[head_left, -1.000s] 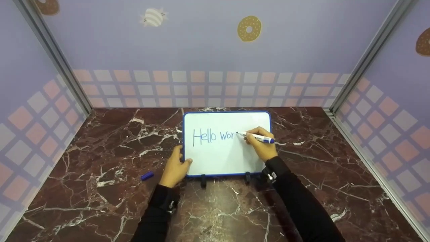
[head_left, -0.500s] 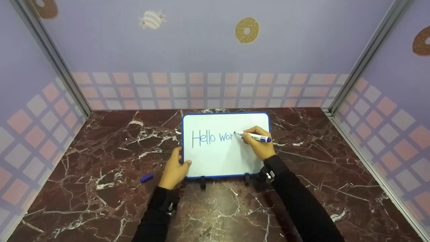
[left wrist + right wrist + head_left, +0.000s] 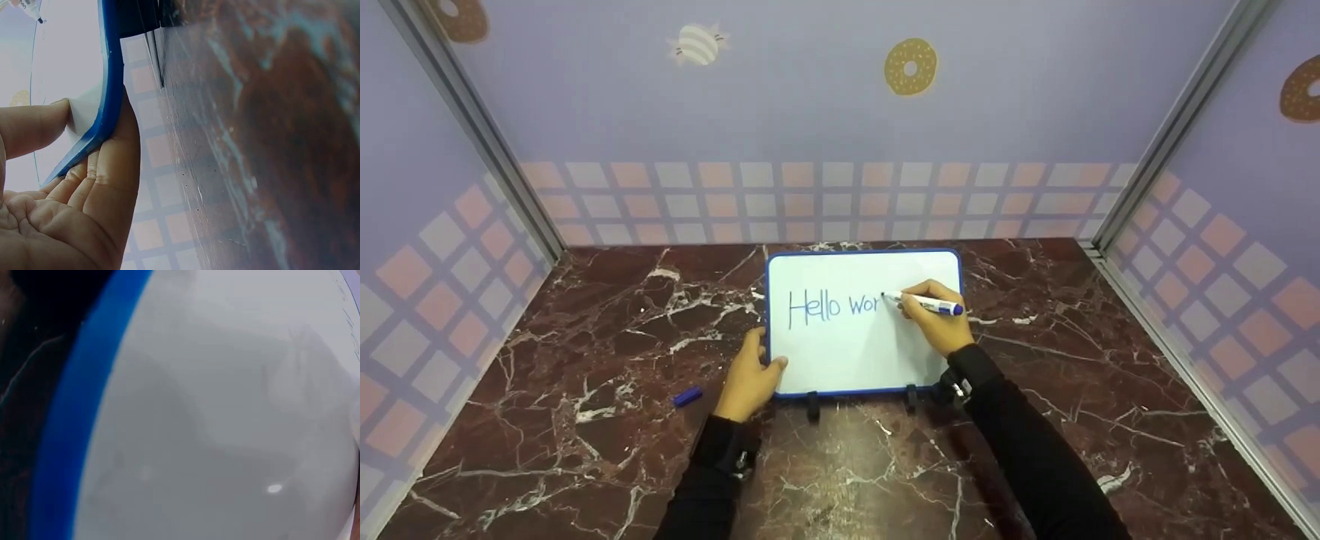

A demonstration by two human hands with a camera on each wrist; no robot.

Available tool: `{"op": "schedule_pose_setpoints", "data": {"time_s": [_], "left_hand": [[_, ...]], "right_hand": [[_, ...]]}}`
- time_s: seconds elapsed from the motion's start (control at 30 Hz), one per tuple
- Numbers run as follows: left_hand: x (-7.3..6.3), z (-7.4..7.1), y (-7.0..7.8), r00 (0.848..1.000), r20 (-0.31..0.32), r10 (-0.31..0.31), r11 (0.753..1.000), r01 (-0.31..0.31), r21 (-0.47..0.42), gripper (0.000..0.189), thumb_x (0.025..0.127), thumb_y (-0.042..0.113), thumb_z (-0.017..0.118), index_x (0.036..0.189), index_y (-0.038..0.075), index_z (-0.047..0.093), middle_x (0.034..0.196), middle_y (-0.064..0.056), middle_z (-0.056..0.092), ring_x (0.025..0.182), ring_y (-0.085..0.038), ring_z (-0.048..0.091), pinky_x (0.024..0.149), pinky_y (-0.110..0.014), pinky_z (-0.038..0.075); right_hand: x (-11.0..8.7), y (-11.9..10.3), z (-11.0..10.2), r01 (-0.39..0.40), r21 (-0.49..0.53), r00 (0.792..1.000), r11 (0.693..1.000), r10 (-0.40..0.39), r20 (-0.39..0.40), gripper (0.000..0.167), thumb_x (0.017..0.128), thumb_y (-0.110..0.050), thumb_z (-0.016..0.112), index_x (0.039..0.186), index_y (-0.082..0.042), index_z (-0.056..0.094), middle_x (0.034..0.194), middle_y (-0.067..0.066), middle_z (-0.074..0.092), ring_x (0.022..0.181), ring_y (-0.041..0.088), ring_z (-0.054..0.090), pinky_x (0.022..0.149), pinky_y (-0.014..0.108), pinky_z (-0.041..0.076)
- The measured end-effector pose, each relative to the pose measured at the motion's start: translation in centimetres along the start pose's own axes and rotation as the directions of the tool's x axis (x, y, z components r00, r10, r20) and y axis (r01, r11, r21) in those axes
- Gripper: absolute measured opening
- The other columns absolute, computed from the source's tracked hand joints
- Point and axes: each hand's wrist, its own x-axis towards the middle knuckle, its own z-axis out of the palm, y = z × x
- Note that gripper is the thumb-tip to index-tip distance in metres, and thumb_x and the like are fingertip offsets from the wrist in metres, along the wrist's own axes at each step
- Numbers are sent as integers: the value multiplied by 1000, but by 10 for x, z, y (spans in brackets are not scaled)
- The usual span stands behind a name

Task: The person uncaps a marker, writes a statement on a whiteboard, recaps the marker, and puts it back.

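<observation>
A whiteboard [image 3: 840, 360] with a blue frame stands tilted back on the table, and "Hello wor" is written on it in blue. My right hand [image 3: 941, 322] pinches a white marker [image 3: 934, 304] with a blue end; its dark tip is at the board, just right of the "r". My left hand [image 3: 751, 379] grips the board's lower left edge, thumb on the white face and fingers behind the frame, as the left wrist view [image 3: 73, 208] also shows. In the right wrist view the board's surface [image 3: 185, 410] fills most of the picture; only a sliver of hand shows.
A blue marker cap [image 3: 688, 396] lies on the dark red marbled table [image 3: 585, 450], left of my left hand. Two black stand feet [image 3: 813, 405] hold the board's bottom edge. Patterned purple walls [image 3: 810, 112] enclose the table at the back and sides.
The marker and right hand have shifted very slightly left relative to the board, while the whole head view has moved a little. My left hand keeps its grip on the board.
</observation>
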Motion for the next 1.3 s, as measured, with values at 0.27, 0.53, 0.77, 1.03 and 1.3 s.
{"op": "schedule_pose_setpoints", "data": {"time_s": [0.27, 0.53, 0.77, 1.03, 1.3], "left_hand": [[-1, 1, 1, 1000, 8, -9, 1000, 9, 6, 62, 95, 16, 57, 149, 2, 30, 130, -32, 56, 108, -42, 64, 87, -53, 54], [0, 1, -1, 1000, 1, 10, 1000, -10, 19, 60, 94, 15, 58, 147, 1, 33, 131, -34, 55, 106, -44, 64, 91, -56, 51], [0, 0, 0, 1000, 5, -3, 1000, 3, 24, 60, 95, 16, 57, 148, 1, 32, 135, -36, 52, 113, -47, 61, 97, -59, 48], [0, 0, 0, 1000, -4, -2, 1000, 2, 13, 62, 94, 17, 59, 148, 2, 32, 134, -35, 52, 112, -46, 61, 96, -58, 48], [0, 0, 0, 1000, 6, 2, 1000, -2, -1, 63, 95, 17, 58, 149, 2, 30, 136, -35, 50, 118, -48, 57, 100, -60, 45]], "right_hand": [[-2, 0, 0, -18, 16, 1000, 1000, 18, 15, 7, 86, 6, 64, 87, 13, 65, 80, 25, 70, 68, 12, 67, 63, 20, 56], [-4, 1, -1, -20, -11, 999, 1000, 21, 34, 5, 87, 7, 64, 87, 11, 67, 81, 25, 70, 67, 12, 67, 62, 20, 56], [-7, 3, -3, -53, 18, 997, 998, 52, 54, 6, 87, 7, 64, 89, 12, 66, 80, 21, 71, 69, 14, 68, 64, 21, 57], [-10, 4, -3, -62, -10, 997, 998, 62, 56, 5, 87, 7, 64, 87, 11, 66, 79, 21, 71, 66, 10, 65, 62, 20, 55], [-13, 3, -4, -37, -28, 997, 999, 38, 64, 4, 86, 8, 64, 84, 11, 67, 74, 20, 69, 62, 7, 62, 57, 17, 50]]}}
